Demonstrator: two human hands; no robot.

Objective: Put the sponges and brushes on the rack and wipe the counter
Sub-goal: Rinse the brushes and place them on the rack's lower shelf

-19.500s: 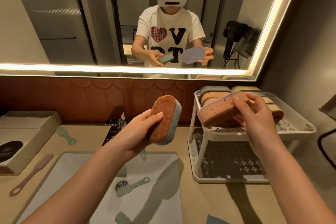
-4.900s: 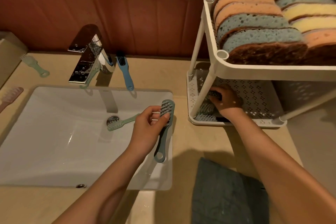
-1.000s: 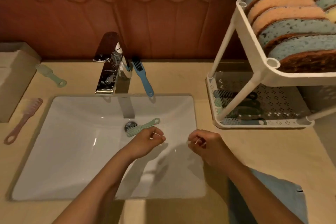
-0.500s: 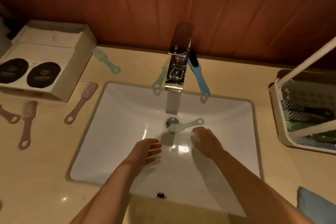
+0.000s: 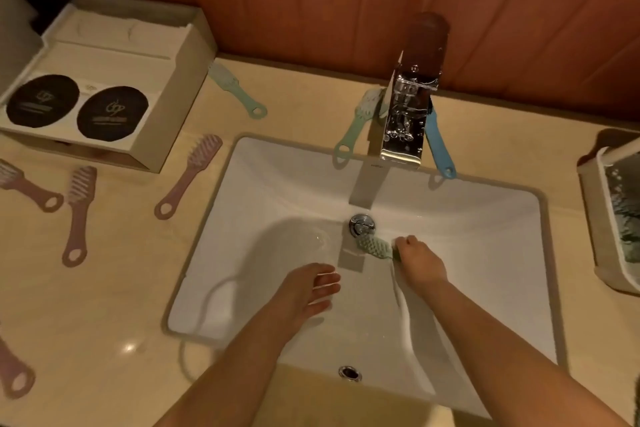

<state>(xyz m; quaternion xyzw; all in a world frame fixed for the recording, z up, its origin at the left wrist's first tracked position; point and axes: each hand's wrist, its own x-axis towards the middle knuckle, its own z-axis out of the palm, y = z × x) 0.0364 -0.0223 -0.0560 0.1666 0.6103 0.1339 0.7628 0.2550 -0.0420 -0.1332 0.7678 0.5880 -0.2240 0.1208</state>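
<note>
A: Moved since last look? Right hand, now further forward in the sink, beside the drain.
B: Rack at far right. Left hand over the near basin, fingers relaxed, holding nothing.
A: Right fingers curl round the green brush handle (bristle head showing).

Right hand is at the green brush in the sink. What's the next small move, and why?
Probably lift the green brush clear of the sink and carry it right to the rack. The right hand curls its fingers over the handle beside the drain, so the grip looks made. The rack shows at the right edge. The left hand is open and holds nothing.
</note>
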